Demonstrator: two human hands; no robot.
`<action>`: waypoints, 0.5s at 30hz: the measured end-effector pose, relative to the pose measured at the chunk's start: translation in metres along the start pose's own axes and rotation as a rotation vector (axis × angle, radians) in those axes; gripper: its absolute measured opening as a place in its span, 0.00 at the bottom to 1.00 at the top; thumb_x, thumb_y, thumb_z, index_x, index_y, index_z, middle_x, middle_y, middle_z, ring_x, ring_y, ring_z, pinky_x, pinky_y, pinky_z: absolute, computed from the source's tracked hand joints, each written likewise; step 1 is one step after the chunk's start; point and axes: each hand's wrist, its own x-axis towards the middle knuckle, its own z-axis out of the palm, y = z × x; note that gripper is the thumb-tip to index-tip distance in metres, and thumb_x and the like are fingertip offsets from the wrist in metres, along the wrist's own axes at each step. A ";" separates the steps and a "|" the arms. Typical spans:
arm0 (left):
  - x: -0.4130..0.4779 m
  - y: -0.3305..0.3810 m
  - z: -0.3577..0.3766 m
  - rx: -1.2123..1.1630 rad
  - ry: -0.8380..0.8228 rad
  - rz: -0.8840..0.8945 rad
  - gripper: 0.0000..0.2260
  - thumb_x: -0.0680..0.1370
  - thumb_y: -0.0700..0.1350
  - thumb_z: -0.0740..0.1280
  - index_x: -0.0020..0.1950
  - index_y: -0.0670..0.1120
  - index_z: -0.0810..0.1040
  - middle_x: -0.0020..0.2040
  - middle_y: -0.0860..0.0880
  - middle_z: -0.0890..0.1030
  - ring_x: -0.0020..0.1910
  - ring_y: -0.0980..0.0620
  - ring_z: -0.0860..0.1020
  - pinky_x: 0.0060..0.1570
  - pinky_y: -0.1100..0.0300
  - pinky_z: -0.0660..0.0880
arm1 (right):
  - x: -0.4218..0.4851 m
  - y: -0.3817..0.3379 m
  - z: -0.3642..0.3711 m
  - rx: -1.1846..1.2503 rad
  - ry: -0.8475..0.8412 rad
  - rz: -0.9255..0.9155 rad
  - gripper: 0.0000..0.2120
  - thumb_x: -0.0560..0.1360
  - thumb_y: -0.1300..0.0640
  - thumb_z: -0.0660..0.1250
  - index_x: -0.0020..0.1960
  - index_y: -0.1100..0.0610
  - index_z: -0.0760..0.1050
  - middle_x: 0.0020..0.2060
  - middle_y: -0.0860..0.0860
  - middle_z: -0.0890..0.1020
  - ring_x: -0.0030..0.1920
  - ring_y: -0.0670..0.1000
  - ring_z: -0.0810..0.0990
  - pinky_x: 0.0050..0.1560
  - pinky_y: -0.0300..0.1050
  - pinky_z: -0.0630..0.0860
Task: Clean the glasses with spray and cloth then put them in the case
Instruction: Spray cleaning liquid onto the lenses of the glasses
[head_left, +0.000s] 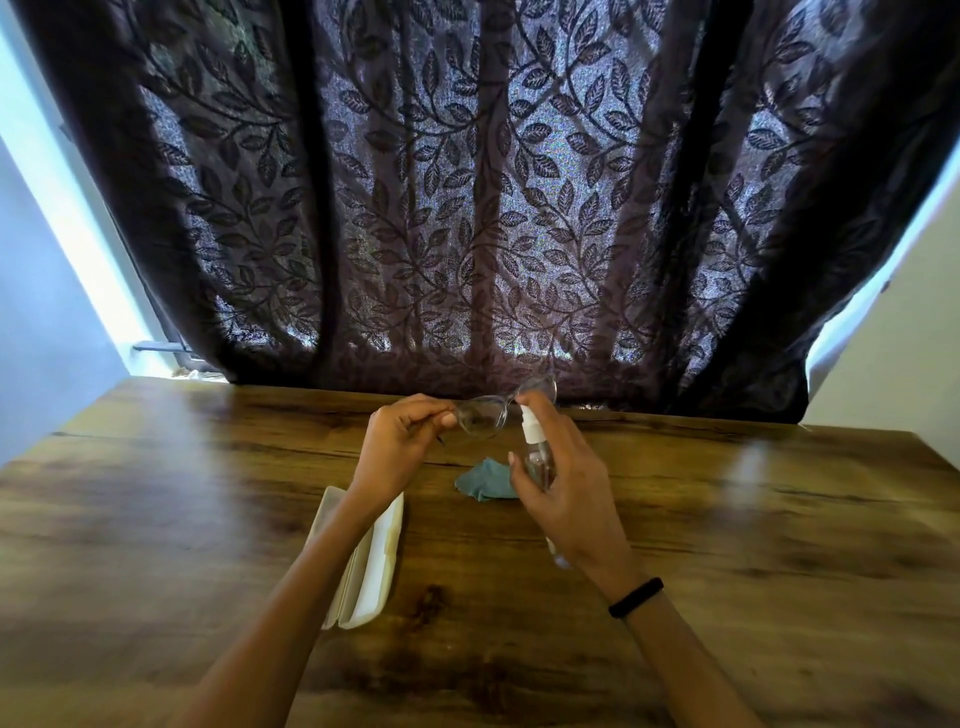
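My left hand (402, 441) pinches the clear-framed glasses (485, 418) at their left end and holds them up above the table. My right hand (563, 483) grips a small clear spray bottle (537, 457) with a white nozzle, the forefinger on top of the nozzle, which points at the near lens. A crumpled blue-green cloth (483, 480) lies on the table just under the bottle. A white glasses case (371, 561) lies open on the table, partly hidden under my left forearm.
The wooden table (753, 545) reaches from the near edge to a dark leaf-patterned curtain (467, 208) hanging along its far side. A black band (636, 597) sits on my right wrist. Pale walls stand at both sides.
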 end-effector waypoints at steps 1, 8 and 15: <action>0.000 0.000 0.000 0.000 -0.003 -0.003 0.07 0.72 0.34 0.67 0.49 0.39 0.81 0.44 0.46 0.81 0.42 0.58 0.79 0.45 0.67 0.75 | 0.000 0.000 0.000 0.007 0.002 0.002 0.28 0.74 0.60 0.65 0.68 0.45 0.59 0.51 0.44 0.71 0.44 0.37 0.73 0.40 0.25 0.71; 0.000 0.001 -0.001 0.018 -0.003 0.006 0.05 0.73 0.35 0.67 0.46 0.39 0.82 0.43 0.46 0.82 0.44 0.48 0.80 0.47 0.56 0.76 | -0.001 -0.002 -0.001 0.071 -0.007 0.017 0.27 0.73 0.61 0.66 0.67 0.44 0.60 0.52 0.45 0.73 0.46 0.38 0.74 0.42 0.27 0.72; 0.000 0.001 -0.001 0.020 -0.001 0.006 0.06 0.73 0.35 0.67 0.48 0.40 0.82 0.44 0.47 0.82 0.45 0.51 0.80 0.46 0.62 0.76 | 0.000 0.000 -0.002 0.120 0.047 0.033 0.29 0.73 0.62 0.67 0.66 0.40 0.60 0.53 0.44 0.73 0.45 0.41 0.75 0.42 0.29 0.73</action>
